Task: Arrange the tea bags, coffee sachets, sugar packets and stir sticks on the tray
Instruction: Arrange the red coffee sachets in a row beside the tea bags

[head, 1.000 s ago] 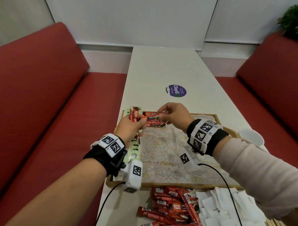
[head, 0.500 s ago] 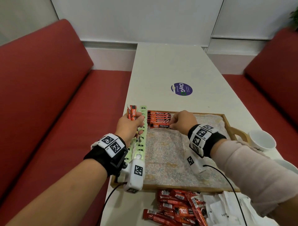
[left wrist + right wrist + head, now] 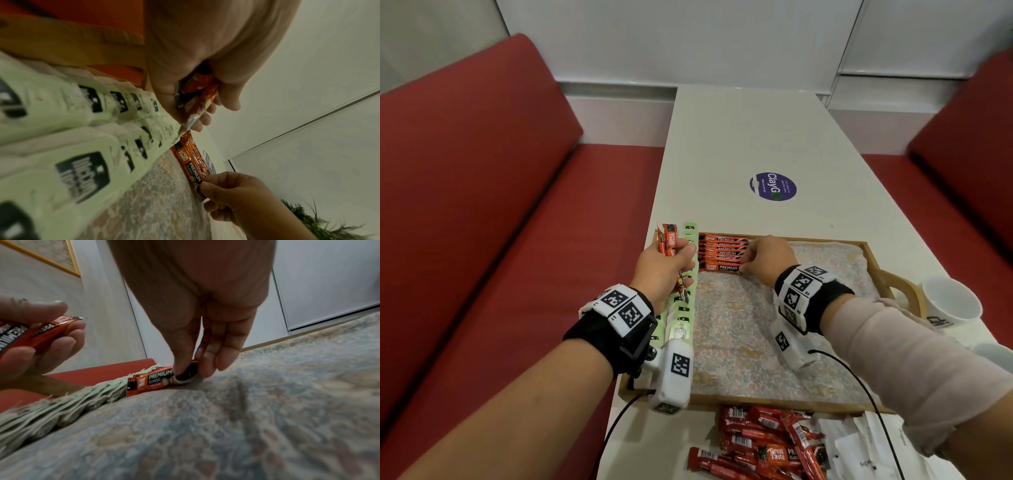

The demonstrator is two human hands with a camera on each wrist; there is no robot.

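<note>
The nearest coffee sachet lies flat on the patterned cloth in the tray, at the near end of a row of sachets stacked along the far left part of the tray. Your right hand reaches down over it with the wrist raised, thumb and fingertips pinching the sachet's right end against the cloth. Your left hand hovers over the tray's left edge, fingers curled round a small bundle of spare sachets held upright. Below that hand, a line of pale green tea bags runs along the tray's left side, overlapping one another. On the table in front of the tray lie a loose heap of red sachets and, beside it, white sugar packets. A white cup stands just right of the tray handle.
</note>
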